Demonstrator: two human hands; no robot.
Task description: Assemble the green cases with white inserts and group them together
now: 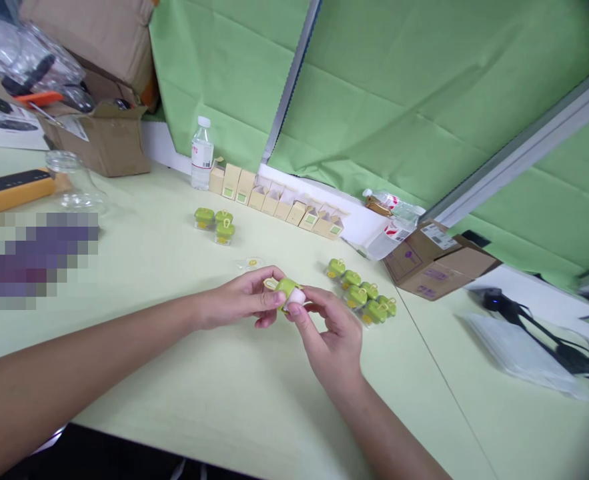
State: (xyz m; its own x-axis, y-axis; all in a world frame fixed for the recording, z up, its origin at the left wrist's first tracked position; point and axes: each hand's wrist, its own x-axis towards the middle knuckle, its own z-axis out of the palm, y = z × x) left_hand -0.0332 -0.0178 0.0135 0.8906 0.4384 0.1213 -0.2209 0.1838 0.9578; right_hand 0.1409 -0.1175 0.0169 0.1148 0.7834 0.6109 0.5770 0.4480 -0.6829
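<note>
Above the middle of the table, my left hand (257, 297) is closed on a small green lid (287, 288) with a pale loop on it. Against the lid's underside sits a white rounded piece (297, 297), pinched between the thumb and fingers of my right hand (331, 330). Just beyond my hands lies a small clear plastic piece (253, 263) with a yellow mark. Past it to the left stand three small clear containers with green lids (224, 229). To the right of my right hand, several more green-lidded containers (357, 297) stand in a cluster.
Along the back edge runs a row of small beige boxes (273, 200), beside an upright water bottle (202, 155). A glass jar (74, 181) and an open carton (107, 140) stand at left. At right are a cardboard box (434, 260), plastic bags (521, 350) and a black cabled device (539, 333).
</note>
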